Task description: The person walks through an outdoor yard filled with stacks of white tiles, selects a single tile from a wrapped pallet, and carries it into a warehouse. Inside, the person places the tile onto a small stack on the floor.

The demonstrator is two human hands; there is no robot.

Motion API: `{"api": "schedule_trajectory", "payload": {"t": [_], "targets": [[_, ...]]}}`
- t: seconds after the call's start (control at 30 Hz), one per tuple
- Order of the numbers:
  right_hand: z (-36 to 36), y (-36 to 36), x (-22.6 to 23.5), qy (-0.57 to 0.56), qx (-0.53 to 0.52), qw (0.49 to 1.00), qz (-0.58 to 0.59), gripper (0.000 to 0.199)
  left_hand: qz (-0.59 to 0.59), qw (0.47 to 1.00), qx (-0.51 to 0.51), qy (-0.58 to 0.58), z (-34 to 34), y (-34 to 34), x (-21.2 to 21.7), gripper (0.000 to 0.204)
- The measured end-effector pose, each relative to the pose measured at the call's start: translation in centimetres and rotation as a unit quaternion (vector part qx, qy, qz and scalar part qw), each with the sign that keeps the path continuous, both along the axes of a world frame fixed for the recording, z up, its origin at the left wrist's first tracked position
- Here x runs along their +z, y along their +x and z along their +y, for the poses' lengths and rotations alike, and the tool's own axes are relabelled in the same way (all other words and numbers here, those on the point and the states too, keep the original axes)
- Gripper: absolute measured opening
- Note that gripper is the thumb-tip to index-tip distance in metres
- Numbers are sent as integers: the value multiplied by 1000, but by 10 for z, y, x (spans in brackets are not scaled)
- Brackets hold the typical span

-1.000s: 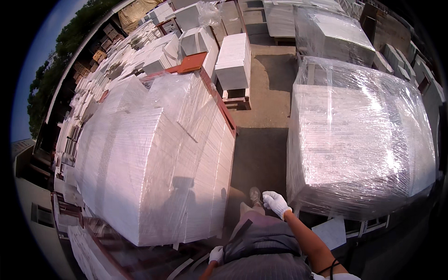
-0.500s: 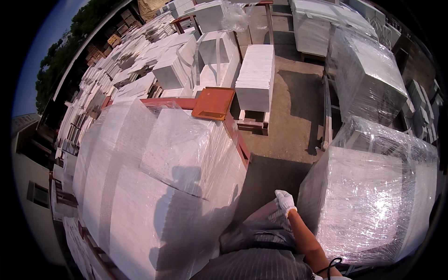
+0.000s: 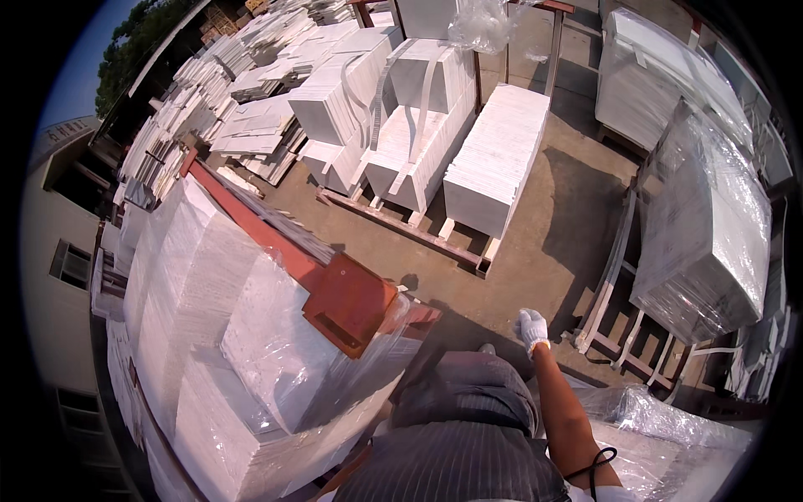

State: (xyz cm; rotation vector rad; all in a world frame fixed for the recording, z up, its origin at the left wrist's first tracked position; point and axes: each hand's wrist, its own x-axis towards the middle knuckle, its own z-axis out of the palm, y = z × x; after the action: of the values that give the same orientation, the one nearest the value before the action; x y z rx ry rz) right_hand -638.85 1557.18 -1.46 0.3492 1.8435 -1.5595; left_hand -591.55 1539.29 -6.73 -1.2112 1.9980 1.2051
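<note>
My right hand [image 3: 532, 328] wears a white work glove and hangs in the air at the end of my bare forearm, above the concrete ground [image 3: 535, 251]. It holds nothing, and its fingers look loosely curled. It is nearest to the wooden frame [image 3: 613, 289] of a plastic-wrapped stack of white slabs [image 3: 711, 226] on the right. My left hand is out of sight. Below me I see my dark striped clothing [image 3: 468, 443]. A tall plastic-wrapped stack of white slabs [image 3: 234, 351] with a red steel frame [image 3: 347, 301] stands close on my left.
Strapped bundles of white slabs [image 3: 410, 125] rest on wooden pallets [image 3: 401, 230] ahead. Many more stacks fill the yard at the back left [image 3: 217, 92]. Another wrapped stack [image 3: 652, 58] stands at the far right. A wrapped bundle [image 3: 669, 435] lies just right of me. A building wall [image 3: 58, 251] borders the left.
The view has moved forward along the aisle between the wrapped stacks, and the open yard with strapped bundles is now ahead. My gloved right hand stays raised in front of me, empty.
</note>
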Motion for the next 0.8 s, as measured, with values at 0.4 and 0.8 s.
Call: {"api": "schedule_trajectory", "payload": {"t": [0.4,0.8], "targets": [[-110,-215,34,-17,123,992,-5,31,-22,999,0,28,-14,-214,-33,36],[-136,-439,21,85,195,972,97,34,100,982,158,12,-117,-478,7,30]]}}
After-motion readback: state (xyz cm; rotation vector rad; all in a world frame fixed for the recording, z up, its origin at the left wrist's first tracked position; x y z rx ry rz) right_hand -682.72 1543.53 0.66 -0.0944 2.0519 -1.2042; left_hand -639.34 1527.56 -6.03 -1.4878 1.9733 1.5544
